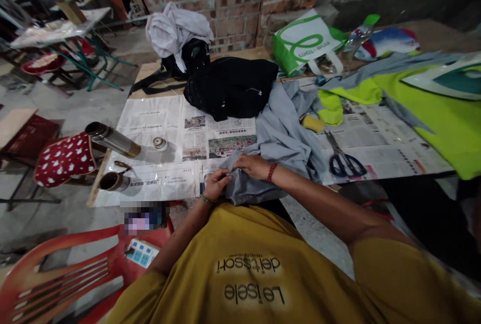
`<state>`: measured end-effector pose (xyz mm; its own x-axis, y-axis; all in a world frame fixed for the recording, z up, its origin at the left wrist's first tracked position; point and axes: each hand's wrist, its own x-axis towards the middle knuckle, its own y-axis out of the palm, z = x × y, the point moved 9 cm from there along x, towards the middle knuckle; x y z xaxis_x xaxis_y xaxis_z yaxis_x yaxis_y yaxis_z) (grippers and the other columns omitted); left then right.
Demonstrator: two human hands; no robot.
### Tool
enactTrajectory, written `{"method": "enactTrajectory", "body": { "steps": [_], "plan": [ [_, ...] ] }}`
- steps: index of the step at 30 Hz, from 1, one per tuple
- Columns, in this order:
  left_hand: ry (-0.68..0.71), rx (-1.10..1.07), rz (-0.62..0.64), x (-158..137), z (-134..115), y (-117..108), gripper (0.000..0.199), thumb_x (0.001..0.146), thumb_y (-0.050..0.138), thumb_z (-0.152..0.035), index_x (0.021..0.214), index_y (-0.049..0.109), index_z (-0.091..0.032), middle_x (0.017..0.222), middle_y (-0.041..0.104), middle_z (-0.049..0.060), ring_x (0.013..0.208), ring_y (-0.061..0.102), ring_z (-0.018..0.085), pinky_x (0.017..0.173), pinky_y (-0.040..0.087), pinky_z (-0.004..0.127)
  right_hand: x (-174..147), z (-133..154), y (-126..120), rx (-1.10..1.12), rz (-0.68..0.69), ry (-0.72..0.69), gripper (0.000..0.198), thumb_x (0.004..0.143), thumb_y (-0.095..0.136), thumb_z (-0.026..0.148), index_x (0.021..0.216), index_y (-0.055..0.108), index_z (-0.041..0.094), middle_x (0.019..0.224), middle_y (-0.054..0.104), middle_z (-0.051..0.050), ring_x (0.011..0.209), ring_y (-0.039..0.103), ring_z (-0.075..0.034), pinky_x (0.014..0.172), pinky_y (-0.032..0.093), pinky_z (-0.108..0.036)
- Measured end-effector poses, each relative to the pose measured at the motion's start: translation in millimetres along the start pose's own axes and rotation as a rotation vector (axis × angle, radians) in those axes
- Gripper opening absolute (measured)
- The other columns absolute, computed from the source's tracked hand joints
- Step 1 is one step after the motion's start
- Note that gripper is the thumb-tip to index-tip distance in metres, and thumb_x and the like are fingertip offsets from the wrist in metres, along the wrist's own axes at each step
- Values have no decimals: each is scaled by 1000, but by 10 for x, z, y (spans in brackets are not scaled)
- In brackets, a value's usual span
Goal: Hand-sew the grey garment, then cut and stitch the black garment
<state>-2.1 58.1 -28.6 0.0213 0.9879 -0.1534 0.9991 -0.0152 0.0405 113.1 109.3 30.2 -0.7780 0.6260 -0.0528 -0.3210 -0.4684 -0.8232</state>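
A grey cloth garment (pixel 283 133) lies bunched at the front of the newspaper-covered table (pixel 150 123), partly over its near edge. My left hand (pixel 215 185) pinches the left end of this cloth between thumb and fingers. Close beside it, my right hand (pixel 251 165) is closed on the same cloth from above, with its fingertips turned down. What detail sits between the fingertips is too small to make out. To the right of the garment lie scissors (pixel 345 163) with dark handles, and a yellow sponge-like block (pixel 313 123) is near the cloth.
A black bag (pixel 233 86) and a white cloth (pixel 178 28) lie at the back. An iron (pixel 447 78) rests on a yellow-green garment (pixel 432 118) at right. A thermos (pixel 112 139), its cap (pixel 160 143) and a mug (pixel 112 181) stand left. A red chair (pixel 71 264) is at lower left.
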Motion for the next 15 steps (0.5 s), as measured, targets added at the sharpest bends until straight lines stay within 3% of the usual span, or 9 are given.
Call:
{"method": "enactTrajectory", "body": {
  "steps": [9,15],
  "plan": [
    [23,20,0,-5,-88,12,17,66,69,-31,76,68,-17,71,64,-1,66,53,12,64,42,23,-7,17,104,-37,-10,-161,26,86,47,10,98,69,18,90,59,-6,78,51,-14,68,36,-23],
    [25,12,16,9,-53,17,21,65,71,-33,79,69,-17,67,62,-2,63,50,11,61,40,22,10,68,65,107,-28,-195,29,84,45,6,92,71,17,84,59,-5,78,53,-13,71,39,-23]
  ]
}}
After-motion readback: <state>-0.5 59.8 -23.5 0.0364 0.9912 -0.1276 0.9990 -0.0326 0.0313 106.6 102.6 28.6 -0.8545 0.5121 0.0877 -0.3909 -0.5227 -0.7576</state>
